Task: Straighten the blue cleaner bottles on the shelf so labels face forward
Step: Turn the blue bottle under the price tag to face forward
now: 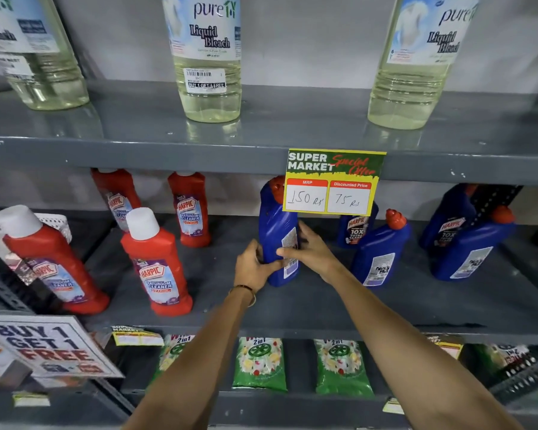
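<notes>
A blue cleaner bottle (275,225) with a red cap stands upright on the middle grey shelf (292,308), its back label turned to the right. My left hand (252,265) grips its lower left side and my right hand (308,246) wraps its right side over the label. To the right stand a second blue bottle (381,249) and a third (469,246), both showing back labels. Behind them two more blue bottles (354,228) (451,218) show front labels; the price card partly hides one.
Several red Harpic bottles (156,262) stand left on the same shelf. A yellow price card (333,181) hangs from the upper shelf edge. Clear bleach bottles (208,57) stand above. Green packets (260,364) fill the shelf below. A "Buy 1 Get 1 Free" sign (44,346) sits lower left.
</notes>
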Demonstrator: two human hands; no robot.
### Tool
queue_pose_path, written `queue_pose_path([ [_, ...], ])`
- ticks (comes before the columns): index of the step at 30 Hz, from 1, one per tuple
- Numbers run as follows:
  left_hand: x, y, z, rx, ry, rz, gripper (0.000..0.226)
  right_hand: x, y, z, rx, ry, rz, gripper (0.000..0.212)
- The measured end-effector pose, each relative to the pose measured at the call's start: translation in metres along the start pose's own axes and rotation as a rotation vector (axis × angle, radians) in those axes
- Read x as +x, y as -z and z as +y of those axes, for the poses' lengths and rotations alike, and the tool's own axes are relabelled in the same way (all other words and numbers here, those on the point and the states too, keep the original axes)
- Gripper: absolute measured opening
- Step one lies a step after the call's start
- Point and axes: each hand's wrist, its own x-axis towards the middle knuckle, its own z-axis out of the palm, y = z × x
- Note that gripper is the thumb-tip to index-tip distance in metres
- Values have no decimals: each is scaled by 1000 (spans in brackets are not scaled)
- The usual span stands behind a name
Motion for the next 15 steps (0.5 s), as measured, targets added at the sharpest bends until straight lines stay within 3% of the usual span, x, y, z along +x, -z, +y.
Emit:
queue_pose_path([
  [4,-4,0,5,99,-74,29,44,3,-15,0,-44,-6,133,83],
  [8,-5,11,4,78,-52,-35,45,1,-17,3,-12,-18,143,77],
  [12,5,38,-4,-310,250,-343,36,-3,-13,1,74,10,91,64],
  [15,7,50,-12,-549,390,-473,46,-4,-6,-2,162,-6,-30,56],
])
